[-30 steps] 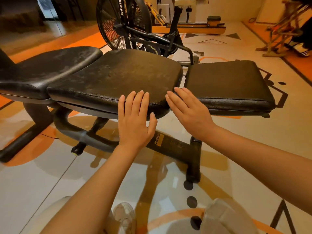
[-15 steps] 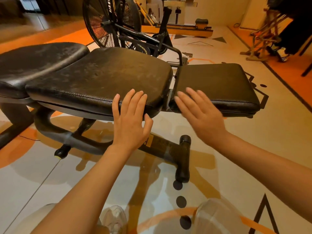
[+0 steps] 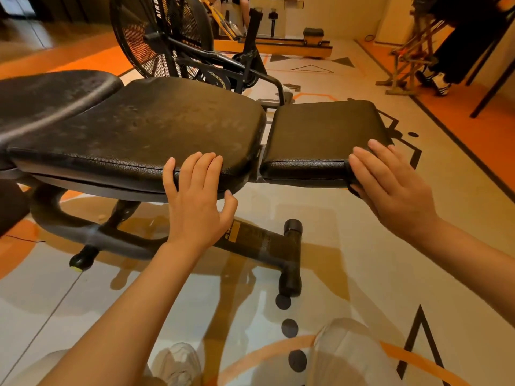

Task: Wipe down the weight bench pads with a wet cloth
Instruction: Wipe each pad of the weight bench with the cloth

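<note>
A black weight bench stands across the view on a dark frame [image 3: 259, 243]. Its large dusty middle pad [image 3: 145, 129] sits left of a smaller seat pad [image 3: 320, 132]; a third pad [image 3: 41, 93] lies at the far left. My left hand [image 3: 195, 201] rests flat on the front edge of the middle pad, fingers apart, holding nothing. My right hand [image 3: 390, 185] lies flat over the front right corner of the seat pad, empty too. No cloth is in view.
An air bike [image 3: 178, 43] with a big fan wheel stands right behind the bench. A wooden rower [image 3: 278, 45] lies further back. A wooden stand [image 3: 409, 59] and a person's legs [image 3: 446, 65] are at the back right. My knees and a shoe [image 3: 178, 363] show at the bottom.
My right hand has slid rightwards from the gap between the pads to the seat pad's front right corner. My left hand stays on the middle pad's edge. The view has shifted a little.
</note>
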{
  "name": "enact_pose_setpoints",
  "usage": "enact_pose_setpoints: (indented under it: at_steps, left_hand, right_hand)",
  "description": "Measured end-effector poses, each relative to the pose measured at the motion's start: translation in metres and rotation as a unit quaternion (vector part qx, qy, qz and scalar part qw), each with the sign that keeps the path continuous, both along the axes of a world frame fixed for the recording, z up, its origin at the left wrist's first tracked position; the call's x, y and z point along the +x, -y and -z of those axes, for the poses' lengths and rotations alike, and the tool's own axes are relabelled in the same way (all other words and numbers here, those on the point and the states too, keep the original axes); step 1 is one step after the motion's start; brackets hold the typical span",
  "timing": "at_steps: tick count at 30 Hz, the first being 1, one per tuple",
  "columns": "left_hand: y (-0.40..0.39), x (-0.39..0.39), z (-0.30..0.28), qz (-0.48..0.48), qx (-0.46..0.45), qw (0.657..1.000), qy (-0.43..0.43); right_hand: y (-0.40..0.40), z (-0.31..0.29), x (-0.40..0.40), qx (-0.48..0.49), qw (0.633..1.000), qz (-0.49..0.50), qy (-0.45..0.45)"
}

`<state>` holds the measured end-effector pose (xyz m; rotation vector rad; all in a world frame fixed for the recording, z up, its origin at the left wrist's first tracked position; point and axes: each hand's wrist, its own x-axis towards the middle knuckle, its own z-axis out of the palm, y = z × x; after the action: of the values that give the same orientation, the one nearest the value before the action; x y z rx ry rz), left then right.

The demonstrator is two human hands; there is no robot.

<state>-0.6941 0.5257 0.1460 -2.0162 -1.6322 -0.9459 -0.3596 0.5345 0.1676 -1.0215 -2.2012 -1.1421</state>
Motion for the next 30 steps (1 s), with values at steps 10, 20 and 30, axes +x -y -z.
enact_pose_setpoints:
  at_steps: [10, 20, 30]
  left_hand:
    - [0.0, 0.01, -0.003, -0.037, -0.017, 0.999, -0.018]
    - [0.001, 0.003, -0.001, -0.038, -0.014, 0.998, -0.042]
    - [0.001, 0.006, -0.001, -0.05, 0.001, 0.998, -0.048]
  right_hand:
    - [-0.033, 0.006, -0.093, 0.017, 0.999, -0.046, 0.022]
    - [-0.006, -0.007, 0.021, 0.017, 0.993, -0.059, 0.104]
    - [-0.019, -0.006, -0.05, 0.013, 0.998, -0.024, -0.057]
